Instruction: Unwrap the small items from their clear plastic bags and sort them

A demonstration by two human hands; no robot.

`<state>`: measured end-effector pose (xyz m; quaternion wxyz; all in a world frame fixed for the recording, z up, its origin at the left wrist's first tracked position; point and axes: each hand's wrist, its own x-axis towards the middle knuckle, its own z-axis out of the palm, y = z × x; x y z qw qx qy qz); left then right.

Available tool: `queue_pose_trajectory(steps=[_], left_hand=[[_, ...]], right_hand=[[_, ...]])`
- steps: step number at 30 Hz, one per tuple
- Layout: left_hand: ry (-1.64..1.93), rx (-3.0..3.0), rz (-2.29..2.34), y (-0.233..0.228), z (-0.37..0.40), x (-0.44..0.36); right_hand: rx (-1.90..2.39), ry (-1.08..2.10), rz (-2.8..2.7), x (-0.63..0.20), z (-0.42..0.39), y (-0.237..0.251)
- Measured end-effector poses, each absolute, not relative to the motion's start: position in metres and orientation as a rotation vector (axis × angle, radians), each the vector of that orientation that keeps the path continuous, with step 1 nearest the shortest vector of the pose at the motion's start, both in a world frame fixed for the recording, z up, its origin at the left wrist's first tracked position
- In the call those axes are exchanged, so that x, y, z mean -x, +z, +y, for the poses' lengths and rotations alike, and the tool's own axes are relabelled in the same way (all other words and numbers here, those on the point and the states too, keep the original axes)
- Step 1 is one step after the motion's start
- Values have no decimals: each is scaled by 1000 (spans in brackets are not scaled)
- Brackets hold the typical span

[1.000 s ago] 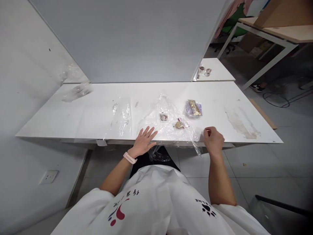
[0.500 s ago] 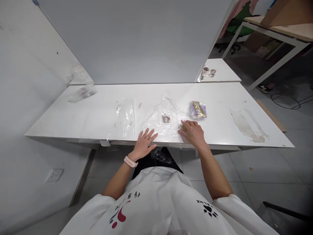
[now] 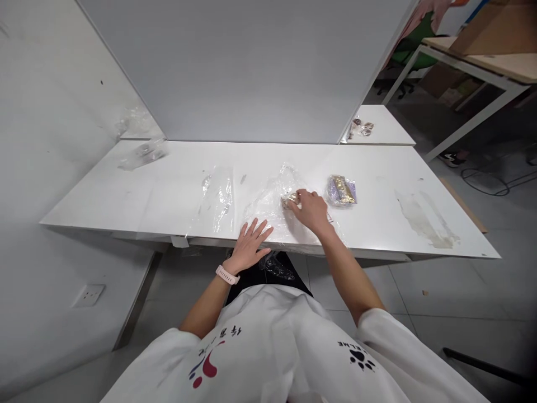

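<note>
A clear plastic sheet or bag (image 3: 268, 204) lies spread over the front middle of the white table. My left hand (image 3: 250, 246) rests at its near edge, palm down, fingers spread, holding nothing. Over the middle of the plastic, my right hand (image 3: 311, 211) has its thumb and fingers closed round a small clear-wrapped packet (image 3: 289, 200) with brownish contents. The fingers partly cover it, so I cannot tell whether one packet or two lie there. Just right of that hand sits a clear-wrapped bundle (image 3: 343, 190) of gold and purple packets.
Another clear plastic sheet (image 3: 218, 198) lies left of centre. A crumpled clear bag (image 3: 145, 154) is at the back left. Several small packets (image 3: 363, 127) sit on a surface behind to the right. A tall grey panel (image 3: 251, 67) stands along the back edge.
My right hand has moved left and away from me, from a small golden-brown packet at the plastic's right side to the brownish packet at its middle. The left hand stays put.
</note>
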<state>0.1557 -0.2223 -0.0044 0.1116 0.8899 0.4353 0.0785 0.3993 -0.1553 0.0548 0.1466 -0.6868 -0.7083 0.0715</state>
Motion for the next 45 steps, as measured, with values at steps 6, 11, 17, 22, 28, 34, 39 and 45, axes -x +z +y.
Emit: queue_pose_trajectory(steps=[6,11,17,22,28,34,39,45], left_hand=[[228,-2621,1293,-6,-221,-155],[218,-2652,1287,-9,-221,-154],[214,-2639,1270,-8,-221,-154],[216,-2627,1270,-6,-221,-154],[231,-2630,1278,-10,-221,-155],[177,-2606,1310,0,-224,-156],[178,-2488,1335,38,-207,-198],[165,-2489,1141,34,-157,-286]], right_hand=[[2025,161,-2220,-355,-123,29],[1839,488,-2198,-381,-120,35],[1615,819,-1982,-456,-143,45],[1712,684,-1806,-510,-151,44],[2006,342,-2089,-516,-171,34],[2269,80,-2159,-479,-194,33],[2267,164,-2216,-477,-180,33],[1903,577,-2107,-498,-182,39]])
